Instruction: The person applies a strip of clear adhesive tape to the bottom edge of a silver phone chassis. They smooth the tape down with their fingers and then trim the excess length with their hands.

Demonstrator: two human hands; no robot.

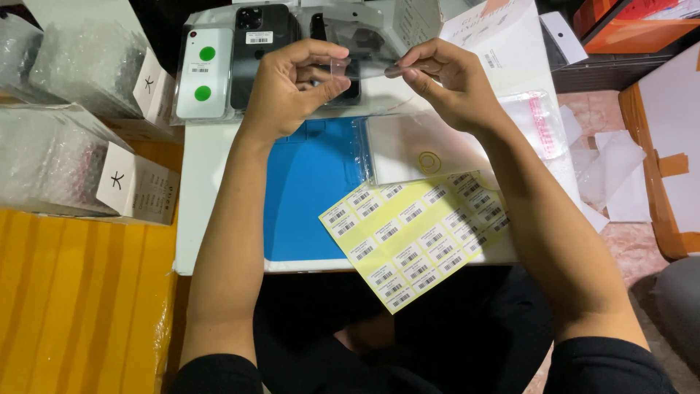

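Note:
Both hands are raised above the small white table point(211, 182). My left hand point(292, 84) pinches one end of a thin clear film strip point(357, 69), and my right hand point(445, 80) pinches the other end. Below them lies a blue mat point(306, 190). A clear plastic sleeve point(419, 149) holding a white item with a gold ring mark rests on the mat's right side. A yellow sheet of barcode stickers point(412, 237) overhangs the table's near edge. Behind the hands lie a white phone back with two green dots point(205, 73) and a black phone back point(262, 44).
Bags of bubble-wrapped items with white tags point(65, 157) sit at the left on a yellow surface point(80, 299). A clear resealable bag point(539, 120) and loose white backing papers point(612, 171) lie at the right. Orange boxes point(667, 146) stand at the far right.

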